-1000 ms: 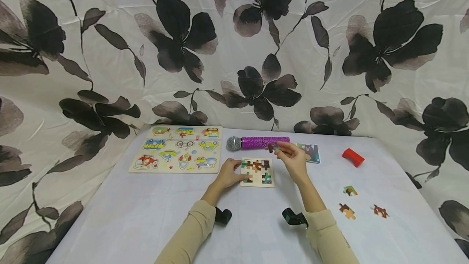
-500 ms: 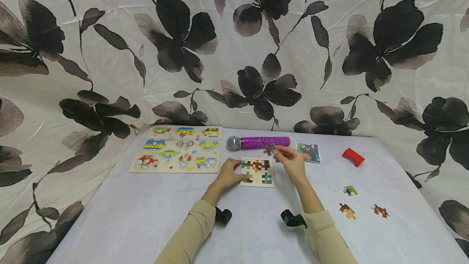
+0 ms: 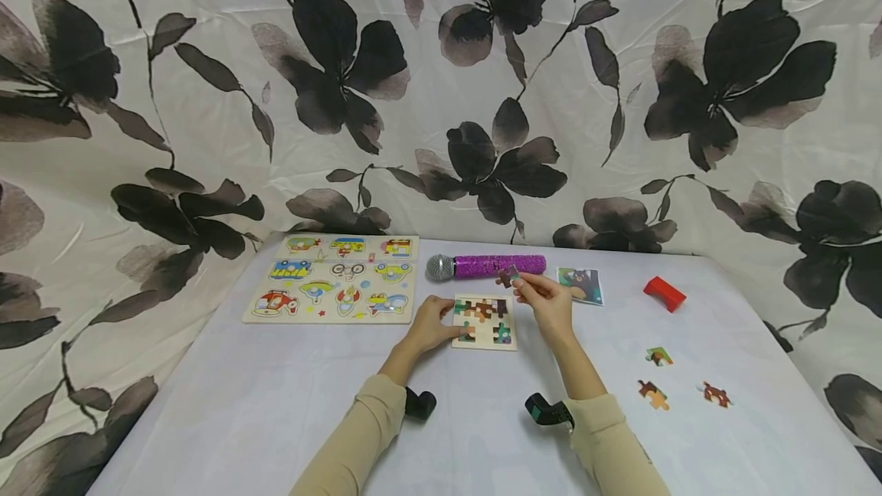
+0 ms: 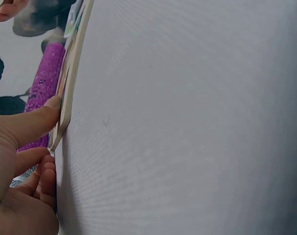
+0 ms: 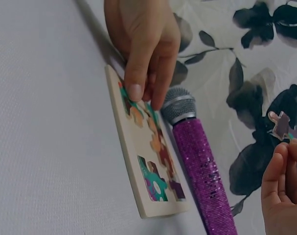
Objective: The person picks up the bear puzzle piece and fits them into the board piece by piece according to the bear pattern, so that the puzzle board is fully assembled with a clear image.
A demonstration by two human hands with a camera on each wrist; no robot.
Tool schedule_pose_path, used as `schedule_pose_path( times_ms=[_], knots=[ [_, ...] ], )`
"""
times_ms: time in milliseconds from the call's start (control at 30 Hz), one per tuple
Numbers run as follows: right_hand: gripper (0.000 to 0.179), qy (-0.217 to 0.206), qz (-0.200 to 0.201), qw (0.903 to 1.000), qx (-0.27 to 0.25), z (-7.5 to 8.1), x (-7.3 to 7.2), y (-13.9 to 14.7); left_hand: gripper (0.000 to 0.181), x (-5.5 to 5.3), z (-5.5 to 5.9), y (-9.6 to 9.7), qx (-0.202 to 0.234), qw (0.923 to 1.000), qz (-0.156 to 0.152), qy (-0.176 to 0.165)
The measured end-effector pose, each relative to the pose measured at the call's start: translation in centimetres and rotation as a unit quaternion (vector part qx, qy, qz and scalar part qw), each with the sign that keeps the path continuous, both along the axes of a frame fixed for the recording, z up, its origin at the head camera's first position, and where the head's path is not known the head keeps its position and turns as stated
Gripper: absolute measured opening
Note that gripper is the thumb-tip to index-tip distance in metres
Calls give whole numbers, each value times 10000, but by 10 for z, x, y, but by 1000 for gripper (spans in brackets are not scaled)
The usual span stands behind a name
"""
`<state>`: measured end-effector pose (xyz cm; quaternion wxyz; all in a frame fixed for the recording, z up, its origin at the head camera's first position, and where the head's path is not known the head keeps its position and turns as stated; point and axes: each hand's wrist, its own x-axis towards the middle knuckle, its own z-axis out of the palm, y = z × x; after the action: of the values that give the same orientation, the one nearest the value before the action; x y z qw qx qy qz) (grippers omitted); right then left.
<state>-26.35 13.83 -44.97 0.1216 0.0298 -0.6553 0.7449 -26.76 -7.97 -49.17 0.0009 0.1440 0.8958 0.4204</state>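
Note:
A small wooden jigsaw board [image 3: 484, 337], partly filled with brown and green puzzle pieces, lies in mid-table. My left hand [image 3: 429, 327] grips its left side, the thumb [image 4: 43, 117] on top and the other fingers at its edge. Above the table, just past the board's upper right corner, my right hand [image 3: 549, 305] pinches a dark brownish puzzle piece [image 3: 507, 277] between thumb and fingertips. That puzzle piece [image 5: 282, 125] shows tilted and clear of the board in the right wrist view. Bare wood shows in the board's lower middle.
A purple glittery microphone [image 3: 475, 267] lies right behind the board. Left stands a larger vehicle puzzle board [image 3: 360, 279]. To the right are a bear picture card [image 3: 584, 286], a red block [image 3: 664, 295] and loose puzzle pieces [image 3: 653, 396]. A floral cloth hangs behind.
My right hand has shifted slightly left, and the puzzle piece in it has turned a little in the fingers. The left hand and the board stay put.

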Motion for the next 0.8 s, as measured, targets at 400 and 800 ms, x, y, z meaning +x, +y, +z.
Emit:
schedule_pose_path(
  times_ms=[400,800],
  knots=[
    [27,-105,-171,9995,-230,3,-1,-2,61,0,0,1,-5,10000,11,-61],
    [24,-16,-70,9986,-520,4,-1,-4,61,0,1,0,-49,10000,10,-79]
  ],
)
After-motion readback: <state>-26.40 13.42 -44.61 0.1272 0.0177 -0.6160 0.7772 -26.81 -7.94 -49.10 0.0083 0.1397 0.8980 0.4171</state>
